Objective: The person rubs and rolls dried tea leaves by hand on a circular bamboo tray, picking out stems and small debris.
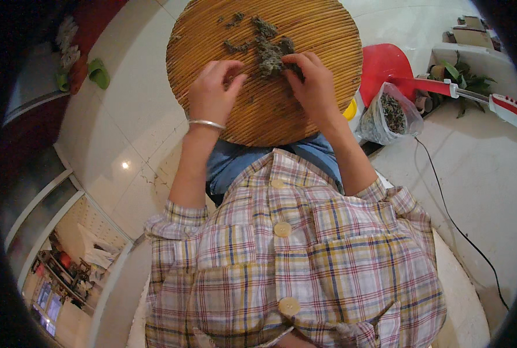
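Note:
A round slatted bamboo tray (258, 117) rests over my knees. Near its middle lies a clump of grey-green dried plant fibre (269, 56), with smaller tufts (236, 46) to its left. My left hand (217, 87), with a silver bangle at the wrist, hovers left of the clump; its thumb and fingers are apart and nothing shows between them. At the clump's right edge, my right hand (309, 78) pinches a dark bit of the fibre between thumb and fingers.
Right of the tray are a red dustpan-like object (387, 65), a clear plastic bag of dried plant matter (391, 115), a yellow container (350, 109) and a potted plant (463, 78). A black cable (445, 195) crosses the floor. Green slippers (98, 74) lie at the left.

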`<control>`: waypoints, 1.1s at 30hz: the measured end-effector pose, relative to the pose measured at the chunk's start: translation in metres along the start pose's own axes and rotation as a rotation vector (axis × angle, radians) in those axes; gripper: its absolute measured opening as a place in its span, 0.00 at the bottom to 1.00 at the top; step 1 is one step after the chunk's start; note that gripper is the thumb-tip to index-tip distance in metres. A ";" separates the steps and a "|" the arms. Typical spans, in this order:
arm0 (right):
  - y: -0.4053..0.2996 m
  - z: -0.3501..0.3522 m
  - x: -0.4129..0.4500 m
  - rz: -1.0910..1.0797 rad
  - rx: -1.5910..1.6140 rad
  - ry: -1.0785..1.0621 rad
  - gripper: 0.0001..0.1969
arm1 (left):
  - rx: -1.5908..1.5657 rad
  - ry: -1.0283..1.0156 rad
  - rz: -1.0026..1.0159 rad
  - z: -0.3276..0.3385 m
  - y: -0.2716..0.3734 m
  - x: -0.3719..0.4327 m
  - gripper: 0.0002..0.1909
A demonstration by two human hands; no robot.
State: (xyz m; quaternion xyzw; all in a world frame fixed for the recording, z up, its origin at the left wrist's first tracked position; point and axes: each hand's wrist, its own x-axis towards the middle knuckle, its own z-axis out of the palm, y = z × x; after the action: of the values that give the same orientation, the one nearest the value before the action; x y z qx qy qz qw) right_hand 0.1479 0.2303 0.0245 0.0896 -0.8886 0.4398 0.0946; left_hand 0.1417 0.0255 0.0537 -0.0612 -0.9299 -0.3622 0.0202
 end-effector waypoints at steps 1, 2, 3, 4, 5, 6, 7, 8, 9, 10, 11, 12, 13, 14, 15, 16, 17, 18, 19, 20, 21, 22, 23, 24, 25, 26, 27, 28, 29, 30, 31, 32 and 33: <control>0.007 -0.002 -0.001 0.014 0.019 0.022 0.12 | -0.037 -0.066 0.011 0.014 0.000 0.004 0.14; 0.014 -0.003 -0.002 0.026 0.039 0.043 0.12 | -0.073 -0.131 0.022 0.025 0.001 0.006 0.17; 0.014 -0.008 -0.002 0.028 0.031 0.049 0.12 | -0.078 -0.134 0.029 0.031 0.008 0.009 0.17; 0.015 -0.013 -0.002 0.117 0.133 0.013 0.11 | -0.101 -0.140 0.045 0.036 0.014 0.011 0.20; 0.015 -0.017 -0.002 0.205 0.236 -0.022 0.11 | -0.123 -0.145 0.060 0.038 0.018 0.014 0.23; 0.015 -0.018 0.000 0.201 0.238 -0.020 0.11 | -0.092 -0.054 0.223 0.040 0.018 0.018 0.26; 0.015 -0.019 0.002 0.308 0.430 -0.065 0.12 | -0.088 -0.051 0.226 0.041 0.018 0.021 0.26; 0.014 -0.020 0.004 0.412 0.622 -0.112 0.13 | -0.216 -0.096 0.156 0.041 0.019 0.022 0.25; 0.009 -0.021 0.007 0.410 0.623 -0.109 0.13 | -0.347 -0.144 0.085 0.043 0.018 0.025 0.24; 0.002 -0.023 0.011 0.512 0.725 -0.099 0.13 | -0.345 -0.143 0.090 0.045 0.014 0.028 0.24; -0.003 -0.023 0.014 0.614 0.828 -0.089 0.13 | -0.465 -0.214 -0.052 0.047 0.009 0.031 0.21; -0.003 -0.022 0.015 0.609 0.828 -0.082 0.13 | -0.585 -0.287 -0.192 0.046 0.009 0.034 0.19; -0.002 -0.021 0.016 0.597 0.845 -0.086 0.13 | -0.583 -0.288 -0.184 0.046 0.009 0.035 0.19; 0.000 -0.020 0.017 0.584 0.862 -0.090 0.13 | -0.708 -0.302 -0.226 0.046 0.010 0.036 0.18; 0.000 -0.018 0.017 0.580 0.864 -0.086 0.13 | -0.831 -0.313 -0.270 0.045 0.009 0.037 0.17; 0.002 -0.017 0.016 0.602 0.880 -0.077 0.13 | -0.828 -0.314 -0.266 0.045 0.008 0.038 0.17; 0.003 -0.015 0.016 0.623 0.895 -0.067 0.13 | -0.876 -0.316 -0.289 0.045 0.008 0.038 0.17; 0.002 -0.013 0.016 0.619 0.900 -0.069 0.13 | -0.922 -0.314 -0.314 0.043 0.005 0.038 0.17; 0.002 -0.011 0.017 0.617 0.912 -0.057 0.13 | -0.918 -0.310 -0.312 0.041 0.003 0.037 0.17; 0.002 -0.010 0.018 0.616 0.926 -0.047 0.12 | -0.925 -0.280 -0.336 0.039 0.000 0.036 0.18; 0.001 -0.010 0.019 0.615 0.927 -0.046 0.12 | -0.935 -0.255 -0.360 0.037 0.001 0.036 0.18; -0.001 -0.012 0.020 0.608 0.853 -0.019 0.11 | -0.934 -0.254 -0.360 0.035 0.001 0.036 0.18; -0.002 -0.012 0.021 0.600 0.779 0.007 0.10 | -0.761 -0.270 -0.357 0.031 0.001 0.036 0.19; 0.000 -0.012 0.020 0.601 0.778 0.011 0.10 | -0.590 -0.290 -0.350 0.030 0.004 0.036 0.20; 0.003 -0.009 0.020 0.370 0.495 0.097 0.10 | -0.592 -0.293 -0.347 0.029 0.008 0.033 0.20; 0.004 -0.007 0.019 0.140 0.210 0.176 0.09 | -0.384 -0.279 -0.162 0.028 0.013 0.030 0.21; 0.004 -0.005 0.019 0.140 0.205 0.180 0.09 | -0.177 -0.261 0.023 0.029 0.018 0.028 0.21; 0.003 -0.001 0.019 -0.014 0.086 0.205 0.10 | -0.182 -0.264 0.029 0.029 0.023 0.027 0.21; 0.002 0.002 0.017 -0.168 -0.035 0.229 0.11 | -0.098 -0.295 0.056 0.029 0.028 0.027 0.19; -0.006 0.010 0.013 -0.154 -0.049 0.160 0.14 | 0.000 -0.314 0.070 0.019 0.032 0.025 0.17; -0.012 0.015 0.011 -0.161 -0.039 0.158 0.14 | 0.098 -0.333 0.084 0.012 0.034 0.024 0.15; -0.017 0.020 0.009 -0.229 -0.076 0.112 0.15 | 0.084 -0.220 0.133 0.012 0.018 0.019 0.12; -0.017 0.019 0.008 -0.285 -0.132 0.068 0.15 | 0.076 -0.223 0.139 0.011 0.015 0.020 0.12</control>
State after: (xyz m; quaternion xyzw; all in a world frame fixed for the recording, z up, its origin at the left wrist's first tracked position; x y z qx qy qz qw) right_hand 0.1431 0.2047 0.0284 0.1935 -0.8900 0.3656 0.1918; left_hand 0.1236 0.0459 0.0574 -0.1646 -0.9330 -0.3152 -0.0559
